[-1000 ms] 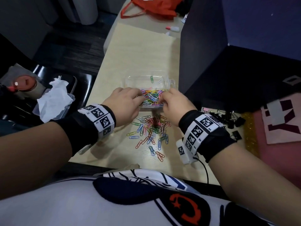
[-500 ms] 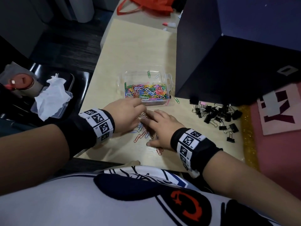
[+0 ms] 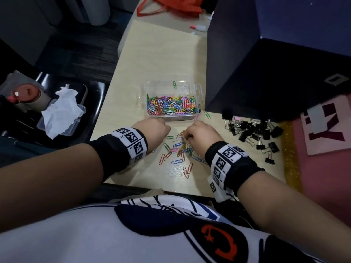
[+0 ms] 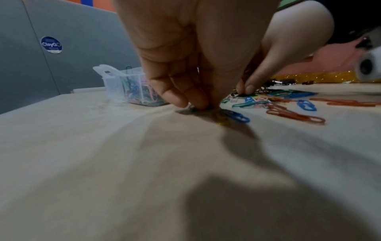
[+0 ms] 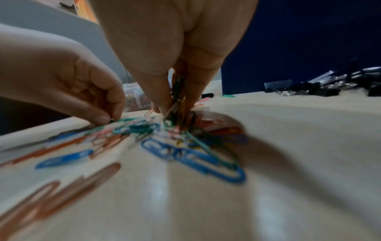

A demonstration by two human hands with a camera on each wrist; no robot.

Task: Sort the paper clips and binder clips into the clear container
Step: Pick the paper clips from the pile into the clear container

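Note:
The clear container (image 3: 142,95) stands mid-table, its near compartment full of coloured paper clips (image 3: 171,106). In front of it lie several loose paper clips (image 3: 175,149). My left hand (image 3: 164,128) is down on the left edge of this pile, its curled fingertips (image 4: 195,104) pinching clips against the table. My right hand (image 3: 187,137) is on the pile's right side and grips a bunch of clips (image 5: 177,97) between thumb and fingers. A heap of black binder clips (image 3: 252,131) lies to the right, with neither hand on it.
A dark blue box (image 3: 275,76) rises right behind the binder clips and beside the container. A pink mat (image 3: 322,168) covers the right. Left of the table sit a plastic box with tissue (image 3: 60,114) and a black tray. A red bag (image 3: 176,4) lies far back.
Both hands came back from over the container to the loose pile. The right hand, flat on the clips half a second ago, now has its fingers bunched around several clips.

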